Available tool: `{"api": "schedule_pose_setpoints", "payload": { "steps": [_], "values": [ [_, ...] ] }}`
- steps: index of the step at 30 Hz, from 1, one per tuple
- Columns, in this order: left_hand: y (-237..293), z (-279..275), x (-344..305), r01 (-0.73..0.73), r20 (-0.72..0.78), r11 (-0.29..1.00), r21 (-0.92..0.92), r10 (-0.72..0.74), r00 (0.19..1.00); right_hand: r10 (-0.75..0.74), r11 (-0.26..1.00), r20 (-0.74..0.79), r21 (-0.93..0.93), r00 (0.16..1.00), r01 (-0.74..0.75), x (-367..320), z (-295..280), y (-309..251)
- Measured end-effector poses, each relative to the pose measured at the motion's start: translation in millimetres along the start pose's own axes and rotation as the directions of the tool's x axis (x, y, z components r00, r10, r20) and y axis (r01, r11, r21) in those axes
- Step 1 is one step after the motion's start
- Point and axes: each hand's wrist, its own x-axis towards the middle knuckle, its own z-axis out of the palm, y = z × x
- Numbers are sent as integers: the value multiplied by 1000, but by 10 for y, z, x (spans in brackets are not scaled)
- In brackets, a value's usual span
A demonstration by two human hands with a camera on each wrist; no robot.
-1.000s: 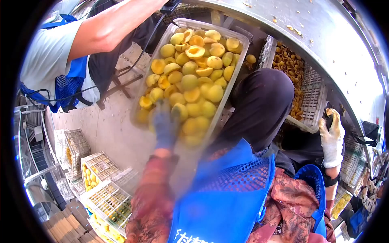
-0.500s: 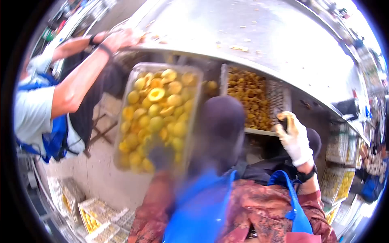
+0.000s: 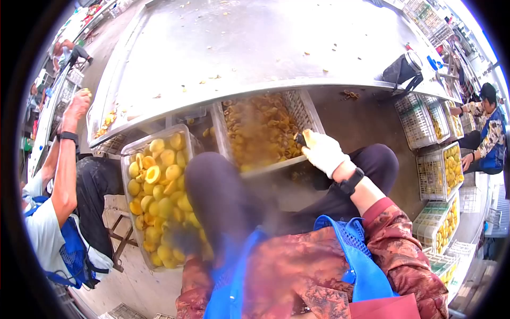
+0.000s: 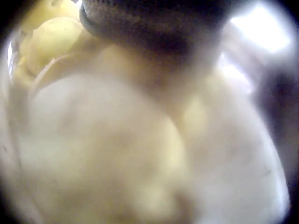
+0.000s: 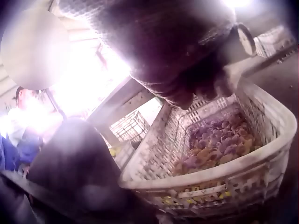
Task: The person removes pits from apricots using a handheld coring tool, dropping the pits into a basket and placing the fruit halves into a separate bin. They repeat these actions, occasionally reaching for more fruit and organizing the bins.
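Yellow peach halves (image 3: 159, 204) fill the pale plastic crate (image 3: 125, 173) beside my left knee. Over its near right corner, my left hand (image 3: 187, 237) in a dark grey glove is blurred among the fruit, its fingers hidden. Large blurred peaches (image 4: 93, 140) crowd the left wrist view below the dark glove (image 4: 149, 28). My right hand (image 3: 323, 152), in a white glove stained at the fingers, grips a small dark object (image 3: 300, 140), kind unclear. That hand is beside the near right corner of a white slatted crate (image 3: 313, 114) with brownish-yellow fruit scraps (image 3: 260, 127) inside.
A metal table (image 3: 255, 48) with scattered fruit bits spans the front, its edge above the crates. My knees (image 3: 215, 175) flank the scrap crate. Another worker (image 3: 58, 212) sits close on the left. Stacked crates of peaches (image 3: 441, 170) stand at right.
The head view has swung up and right, showing more table. My left hand has moved toward the peach crate's near right corner; my right hand has come to the scrap crate, still gripping the dark object.
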Motion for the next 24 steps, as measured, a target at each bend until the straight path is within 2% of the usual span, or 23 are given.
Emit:
{"api": "schedule_pose_setpoints", "payload": {
  "steps": [1,3,5,8,9,10,11,12,13,14,15,16,17,18,19,20,21,22,23,24],
  "values": [
    [18,-28,6,11,15,1000,29,-11,1000,45,999,17,7,999,-45,39,-32,32],
    [18,-31,-7,33,82,999,4,-33,996,-8,1000,-75,-19,997,6,118,14,193],
    [-35,-102,73,43,139,999,-6,-42,989,47,995,-31,-86,998,-49,262,-46,297],
    [-141,-337,215,-29,297,999,-41,40,954,129,984,60,-135,990,-120,560,-91,624],
    [-282,-336,279,-88,92,992,-89,96,991,167,979,94,-135,981,-154,663,-88,742],
    [-423,-360,338,-157,-116,980,-120,143,983,214,967,160,-173,964,-186,759,-146,793],
    [-401,-579,471,-126,-160,939,-321,77,984,239,964,204,-168,949,-206,830,-150,887],
    [-294,-913,664,-101,-194,852,-514,-1,981,264,960,223,-153,938,-234,884,-168,926],
    [-96,-1252,781,-128,-182,614,-779,-27,983,288,955,234,-140,928,-261,965,-216,960],
    [169,-1649,863,-146,-165,296,-944,-40,986,303,953,266,-107,915,-285,1048,-267,967],
    [466,-2119,943,-243,-229,330,-912,82,970,319,947,297,-71,900,-312,1126,-328,948],
    [723,-2460,1036,-183,-139,259,-948,178,974,213,975,303,-8,929,-221,1169,-460,913],
    [964,-2654,1114,-116,-57,193,-974,286,957,99,994,229,24,968,-107,1217,-472,941],
    [1208,-2678,1155,-5,32,99,-995,369,929,-17,999,150,37,989,11,1269,-484,970],
    [1469,-2659,1201,119,113,16,-993,464,878,-61,998,114,-7,992,63,1311,-331,1089],
    [1746,-2619,1246,410,331,-53,-910,501,800,-106,992,77,-55,991,110,1355,-175,1210],
    [1885,-2317,1301,451,373,-30,-892,515,772,-190,968,51,-155,980,196,1437,241,1470],
    [1981,-1813,1385,378,374,101,-920,508,776,-134,926,275,-307,952,219,1509,419,1521],
    [2128,-1429,1479,295,372,229,-928,499,783,-37,861,480,-430,876,272,1554,556,1537],
    [2343,-1368,1515,359,483,345,-867,413,772,13,989,369,-143,929,43,1524,662,1601]
  ]
}}
